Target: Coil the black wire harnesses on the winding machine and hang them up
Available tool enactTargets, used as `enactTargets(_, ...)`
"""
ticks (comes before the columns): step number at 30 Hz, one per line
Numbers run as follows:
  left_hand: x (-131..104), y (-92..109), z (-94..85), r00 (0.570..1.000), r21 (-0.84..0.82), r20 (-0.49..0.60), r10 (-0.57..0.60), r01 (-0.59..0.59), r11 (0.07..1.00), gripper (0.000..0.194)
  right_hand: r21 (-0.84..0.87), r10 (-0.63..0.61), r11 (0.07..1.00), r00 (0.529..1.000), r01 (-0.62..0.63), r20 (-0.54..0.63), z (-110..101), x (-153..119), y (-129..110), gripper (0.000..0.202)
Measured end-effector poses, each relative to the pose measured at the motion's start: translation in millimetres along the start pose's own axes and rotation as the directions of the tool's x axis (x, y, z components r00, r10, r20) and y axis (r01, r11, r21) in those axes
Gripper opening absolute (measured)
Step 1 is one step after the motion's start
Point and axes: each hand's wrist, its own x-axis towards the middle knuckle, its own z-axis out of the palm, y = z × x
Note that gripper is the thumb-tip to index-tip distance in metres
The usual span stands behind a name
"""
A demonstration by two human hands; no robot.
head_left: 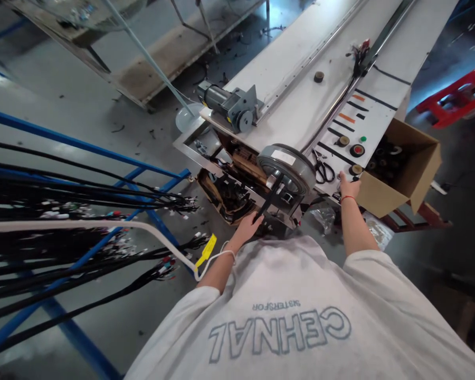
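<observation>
My left hand [248, 227] is closed round the near end of a black cable bundle [271, 199], which runs up to the grey wheel [287, 163] at the end of the bench. My right hand [349, 187] rests at the bench's edge with its fingers curled. Something dark shows by its fingertips, but I cannot make out what it is. Right beside those fingers lies a tape roll [355, 169]. Black-handled scissors [324, 171] lie to the left of the hand. Farther up are another tape roll [342, 141] and a black roll with a red centre [357, 150].
An open cardboard box [423, 169] with dark rolls inside stands at the right. A motor [221, 100] sits on the bench's left corner. Black cables hang on a blue rack [83, 150] at the left. A white cord [158, 237] with a yellow tag reaches my left wrist.
</observation>
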Motion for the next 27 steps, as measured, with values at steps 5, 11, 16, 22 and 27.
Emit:
enactTargets(5,-2.1,4.2,-7.0,0.999,0.029,-0.051,0.012,-0.01,1.0,0.028,-0.009,0.071,0.997,0.997,-0.071,-0.032,-3.4,-12.8,-6.8,0.079)
enactTargets(11,-9.4,8.6,-12.9,0.998,0.082,-0.031,0.061,-0.058,0.995,0.026,-0.08,0.084,0.993,0.995,-0.089,-0.061,-2.5,-12.8,-11.3,0.078)
enactTargets(16,-10.0,13.9,-9.1,0.996,0.055,-0.045,0.073,-0.07,0.996,0.029,-0.051,0.086,0.995,0.991,-0.091,-0.101,0.7,-9.6,-7.8,0.072)
enactTargets(22,9.5,28.8,-3.1,0.989,0.02,-0.13,0.068,-0.066,0.998,0.028,-0.06,0.088,0.994,0.99,-0.095,-0.111,1.4,-7.7,-7.5,0.071)
enactTargets(27,31.2,41.5,-0.6,0.977,0.006,-0.17,0.131,-0.132,0.991,0.026,-0.053,0.073,0.996,0.992,-0.079,-0.106,0.8,-9.3,-7.5,0.073)
